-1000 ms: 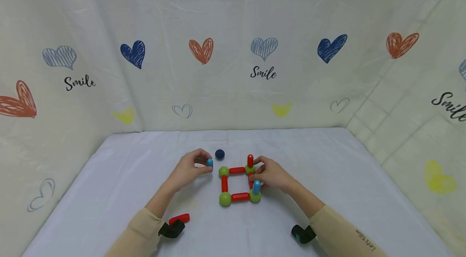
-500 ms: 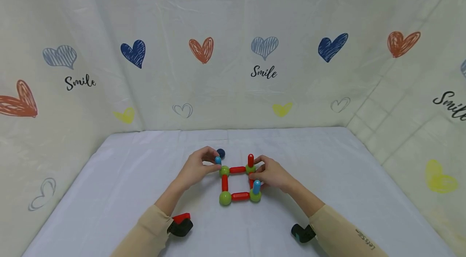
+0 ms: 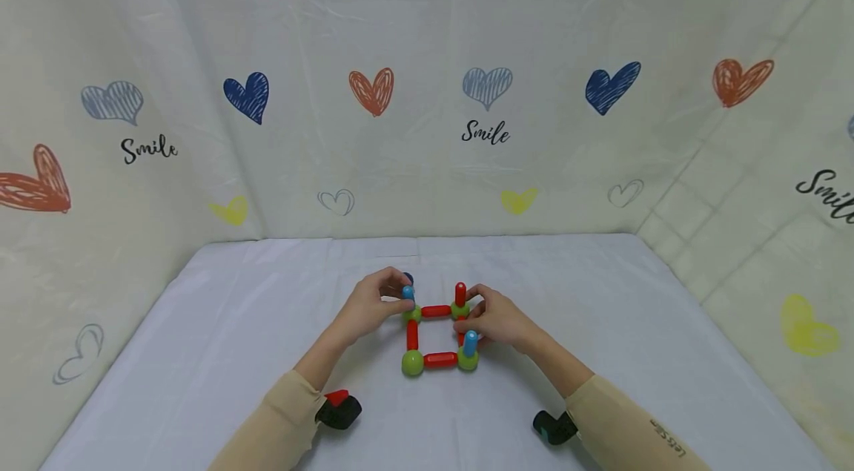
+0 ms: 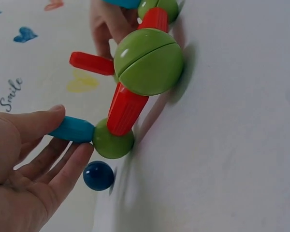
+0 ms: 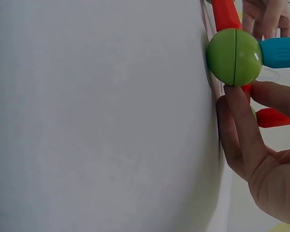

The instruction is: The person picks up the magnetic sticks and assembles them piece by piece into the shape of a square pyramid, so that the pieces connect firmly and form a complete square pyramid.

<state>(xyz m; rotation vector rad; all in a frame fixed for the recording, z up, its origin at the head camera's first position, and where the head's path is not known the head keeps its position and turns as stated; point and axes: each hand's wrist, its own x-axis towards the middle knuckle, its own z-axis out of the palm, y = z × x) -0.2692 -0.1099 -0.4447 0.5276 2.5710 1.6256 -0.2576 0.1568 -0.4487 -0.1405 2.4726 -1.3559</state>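
A square of red rods (image 3: 440, 360) joined by green balls (image 3: 413, 363) lies on the table. My left hand (image 3: 369, 305) pinches a short blue rod (image 4: 73, 129) between thumb and fingers, its end right at the far left green ball (image 4: 114, 139). My right hand (image 3: 497, 319) grips the right side of the square, thumb and fingers around the red rod there, fingertips close to the near right ball (image 5: 235, 57). From that ball a second blue rod (image 3: 470, 343) stands upright. An upright red rod (image 3: 460, 294) rises from the far right ball.
A dark blue ball (image 4: 98, 175) sits just behind the far left corner, mostly hidden by the left hand in the head view. One loose red rod (image 3: 337, 397) lies near the left wrist, partly covered by the black wrist camera (image 3: 339, 412). White cloth covers the table (image 3: 567, 293).
My left hand has moved right with the blue rod, from beside the square to over its far left ball. The right hand keeps its grip in place.
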